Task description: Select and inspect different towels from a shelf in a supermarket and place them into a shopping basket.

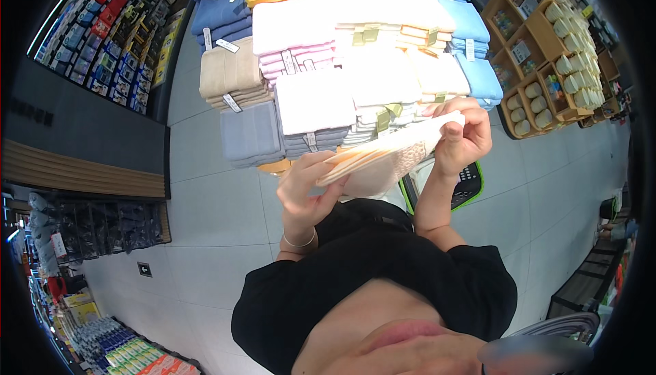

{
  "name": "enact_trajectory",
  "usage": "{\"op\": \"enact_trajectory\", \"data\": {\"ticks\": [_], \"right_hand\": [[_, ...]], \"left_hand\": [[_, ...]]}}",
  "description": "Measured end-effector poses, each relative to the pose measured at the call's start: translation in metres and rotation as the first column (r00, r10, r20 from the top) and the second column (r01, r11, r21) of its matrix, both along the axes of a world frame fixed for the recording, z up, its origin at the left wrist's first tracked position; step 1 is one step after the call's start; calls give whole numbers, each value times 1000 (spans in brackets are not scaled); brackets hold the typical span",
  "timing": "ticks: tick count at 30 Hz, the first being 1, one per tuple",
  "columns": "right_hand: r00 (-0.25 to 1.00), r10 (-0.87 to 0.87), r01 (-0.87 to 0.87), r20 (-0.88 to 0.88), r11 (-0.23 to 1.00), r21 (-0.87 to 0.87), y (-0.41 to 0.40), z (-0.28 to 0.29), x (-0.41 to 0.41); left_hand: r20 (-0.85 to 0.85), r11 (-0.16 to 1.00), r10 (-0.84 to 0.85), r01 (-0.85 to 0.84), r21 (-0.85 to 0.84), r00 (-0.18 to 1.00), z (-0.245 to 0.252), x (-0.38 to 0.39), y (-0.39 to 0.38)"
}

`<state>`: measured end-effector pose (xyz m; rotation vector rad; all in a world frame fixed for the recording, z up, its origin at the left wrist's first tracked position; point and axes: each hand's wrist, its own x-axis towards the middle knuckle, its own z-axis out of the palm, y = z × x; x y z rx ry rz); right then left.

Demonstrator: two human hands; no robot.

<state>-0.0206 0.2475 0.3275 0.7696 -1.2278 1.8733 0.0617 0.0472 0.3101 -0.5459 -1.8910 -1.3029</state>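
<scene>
A folded cream towel (384,152) is stretched between my two hands, above the near edge of a display of stacked towels. My left hand (310,190), with a thin bracelet at the wrist, pinches its folded layers at the left end. At the upper right end, the thumb and fingers of my right hand (464,134) grip the corner. A textured part of the towel hangs below the fold. Just beyond it are white towels (387,116) with green tags and a grey-blue stack (251,131). Strong light washes out the middle stacks.
Below my right forearm a black shopping basket (467,185) with a green rim is partly hidden. Wooden shelving (533,62) holding cups stands to the right. Packaged goods hang on a wall rack (107,37) at upper left. Grey floor tiles (220,211) surround the display.
</scene>
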Motion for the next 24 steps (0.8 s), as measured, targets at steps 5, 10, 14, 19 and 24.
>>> {"op": "enact_trajectory", "data": {"ticks": [5, 10, 14, 19, 24], "right_hand": [[998, -42, 37, 43, 995, 97, 10, -4, -4], [995, -33, 21, 91, 991, 130, 13, -6, -6], [997, -26, 16, 77, 992, 124, 15, -6, -8], [997, -4, -7, 82, 991, 135, 15, -8, -11], [989, 66, -87, 130, 984, 158, 18, -12, -16]], "left_hand": [[-16, 991, -117, 116, -69, 993, 0, -7, -4], [77, 950, -246, 256, -180, 966, 1, -9, -8], [179, 914, -254, 296, -278, 951, -1, -15, -8], [170, 910, -202, 249, -331, 965, -8, -17, -8], [192, 961, -46, 96, -258, 980, -8, -13, -9]]}}
